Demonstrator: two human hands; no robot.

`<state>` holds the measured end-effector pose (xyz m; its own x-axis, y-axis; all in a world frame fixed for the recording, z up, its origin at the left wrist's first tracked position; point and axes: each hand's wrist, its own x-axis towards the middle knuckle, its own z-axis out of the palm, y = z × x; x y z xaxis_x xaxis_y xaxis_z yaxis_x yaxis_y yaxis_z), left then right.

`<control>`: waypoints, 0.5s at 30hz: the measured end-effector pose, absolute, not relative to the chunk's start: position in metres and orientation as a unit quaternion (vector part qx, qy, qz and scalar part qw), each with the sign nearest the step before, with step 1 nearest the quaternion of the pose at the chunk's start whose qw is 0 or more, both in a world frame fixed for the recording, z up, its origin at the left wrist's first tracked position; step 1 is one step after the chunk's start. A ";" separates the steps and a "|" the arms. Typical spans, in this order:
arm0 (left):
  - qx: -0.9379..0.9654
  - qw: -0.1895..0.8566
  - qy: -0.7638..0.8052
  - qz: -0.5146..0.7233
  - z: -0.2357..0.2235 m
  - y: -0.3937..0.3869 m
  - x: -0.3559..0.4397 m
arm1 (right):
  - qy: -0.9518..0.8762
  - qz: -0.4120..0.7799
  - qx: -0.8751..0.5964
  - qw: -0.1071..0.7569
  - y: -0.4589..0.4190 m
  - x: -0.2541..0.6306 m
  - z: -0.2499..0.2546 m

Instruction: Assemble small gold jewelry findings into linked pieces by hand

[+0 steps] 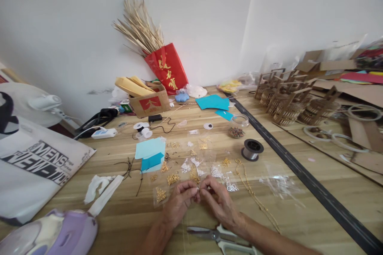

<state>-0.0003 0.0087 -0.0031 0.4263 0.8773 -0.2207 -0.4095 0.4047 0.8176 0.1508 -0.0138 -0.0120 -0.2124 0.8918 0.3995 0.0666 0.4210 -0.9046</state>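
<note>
A tiny piece [198, 189] is apparently being worked, pinched in the grip of left hand [182, 198] and right hand [220, 201]; steady alignment seems required.

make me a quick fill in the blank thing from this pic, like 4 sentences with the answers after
1. The bag bearing gold characters is colored ____.
2. The gold chain lies to the ____ of the right hand.
3. Beside the right forearm, a pair of ____ with pale handles lies on the table.
4. The purple and white appliance sits to the ____ of the left hand.

Missing words: red; right; scissors; left.
</note>
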 end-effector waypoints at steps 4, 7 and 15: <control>0.361 0.767 0.333 0.413 -0.004 0.008 0.000 | -0.666 0.406 -0.355 0.515 -0.013 0.151 -0.013; 0.358 0.767 0.335 0.413 -0.005 0.007 0.000 | -0.667 0.405 -0.355 0.515 -0.013 0.151 -0.013; 0.368 0.759 0.339 0.416 -0.006 0.007 0.000 | -0.646 0.440 -0.356 0.511 -0.014 0.150 -0.014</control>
<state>0.0000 0.0072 -0.0058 0.4237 0.8813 -0.2094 -0.3814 0.3833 0.8412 0.1504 -0.0138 -0.0143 -0.2231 0.9109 0.3470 0.0105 0.3582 -0.9336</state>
